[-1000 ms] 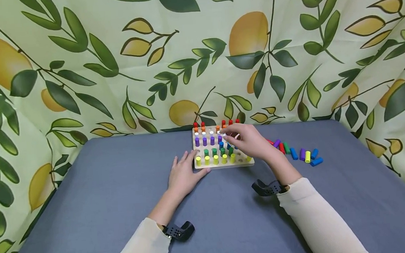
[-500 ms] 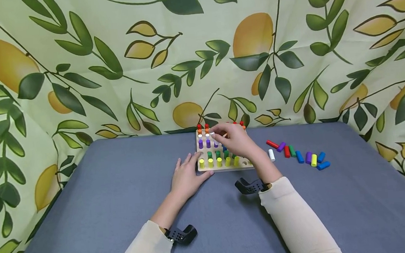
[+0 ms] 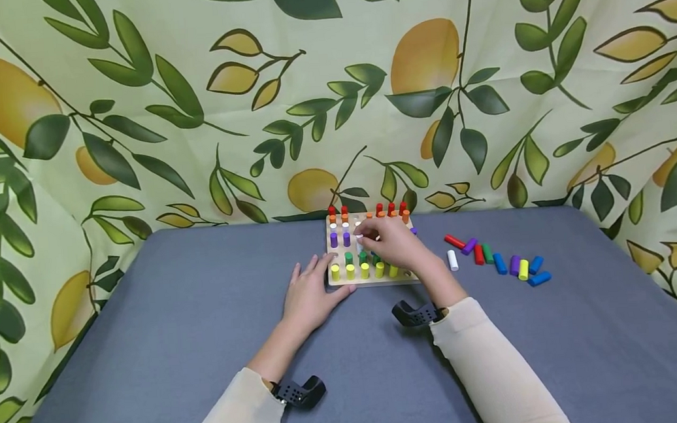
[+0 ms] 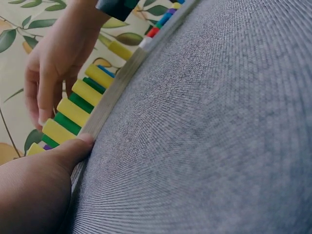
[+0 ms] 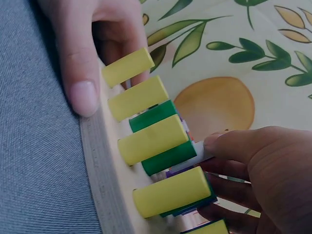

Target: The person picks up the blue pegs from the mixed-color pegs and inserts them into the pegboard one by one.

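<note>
A wooden pegboard (image 3: 379, 283) with rows of coloured pegs stands at the middle of the back of the table. My left hand (image 3: 310, 297) holds its near left corner, thumb along the front edge and index finger at the left side. Over the board, my right hand (image 3: 396, 240) pinches a white peg (image 5: 195, 155) between thumb and fingers, around the purple row. Its lower end is hidden behind a green peg (image 5: 170, 157) in the right wrist view. Yellow pegs (image 3: 350, 271) line the nearest row. The right hand covers much of the board's right half in the head view.
Right of the board lie several loose pegs: a white peg (image 3: 452, 260) closest to the board, a red peg (image 3: 454, 241), a green peg (image 3: 487, 253), a yellow peg (image 3: 523, 269) and a blue peg (image 3: 540, 278) among them. A leaf-patterned cloth (image 3: 193, 149) hangs behind the table.
My right hand has moved left across the board and then a little toward me, with the white peg at its fingertips. The left hand has stayed at the board's corner.
</note>
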Demonstrator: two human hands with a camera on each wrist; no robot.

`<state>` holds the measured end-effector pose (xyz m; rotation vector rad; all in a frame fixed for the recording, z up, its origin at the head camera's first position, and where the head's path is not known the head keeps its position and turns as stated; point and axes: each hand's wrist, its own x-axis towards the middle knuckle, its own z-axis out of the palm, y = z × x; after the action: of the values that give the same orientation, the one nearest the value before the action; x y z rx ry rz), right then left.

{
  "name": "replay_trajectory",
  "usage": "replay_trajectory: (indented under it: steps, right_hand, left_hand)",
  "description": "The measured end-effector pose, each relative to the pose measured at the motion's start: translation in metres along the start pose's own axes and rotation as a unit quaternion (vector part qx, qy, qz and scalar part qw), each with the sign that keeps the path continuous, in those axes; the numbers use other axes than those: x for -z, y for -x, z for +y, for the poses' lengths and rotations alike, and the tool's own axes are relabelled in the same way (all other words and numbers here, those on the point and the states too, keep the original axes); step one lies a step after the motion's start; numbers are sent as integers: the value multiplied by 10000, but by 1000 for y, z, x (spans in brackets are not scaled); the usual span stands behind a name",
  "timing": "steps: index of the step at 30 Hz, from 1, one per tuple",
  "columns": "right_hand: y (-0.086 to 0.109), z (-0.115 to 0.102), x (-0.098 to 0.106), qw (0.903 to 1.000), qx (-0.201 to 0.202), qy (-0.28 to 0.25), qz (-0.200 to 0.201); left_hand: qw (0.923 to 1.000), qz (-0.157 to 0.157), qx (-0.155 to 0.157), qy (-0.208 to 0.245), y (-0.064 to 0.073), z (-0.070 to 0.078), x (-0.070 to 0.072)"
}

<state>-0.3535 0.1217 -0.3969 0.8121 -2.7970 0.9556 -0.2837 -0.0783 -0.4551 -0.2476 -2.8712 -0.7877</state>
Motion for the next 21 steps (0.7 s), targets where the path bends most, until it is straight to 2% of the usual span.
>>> replay_trajectory:
  steps: [6, 16, 21]
  right_hand:
    - [-1, 1, -4, 9998, -20, 157, -139]
    - [0, 3, -5, 9994, -88, 320, -108]
    - [0, 2, -7, 9979, -75, 634, -49]
  left_hand:
    - [10000, -22, 7, 6, 0, 0, 2]
    - [9999, -66, 83, 41, 0, 1, 1]
    - [9999, -71, 85, 59, 1, 1, 2]
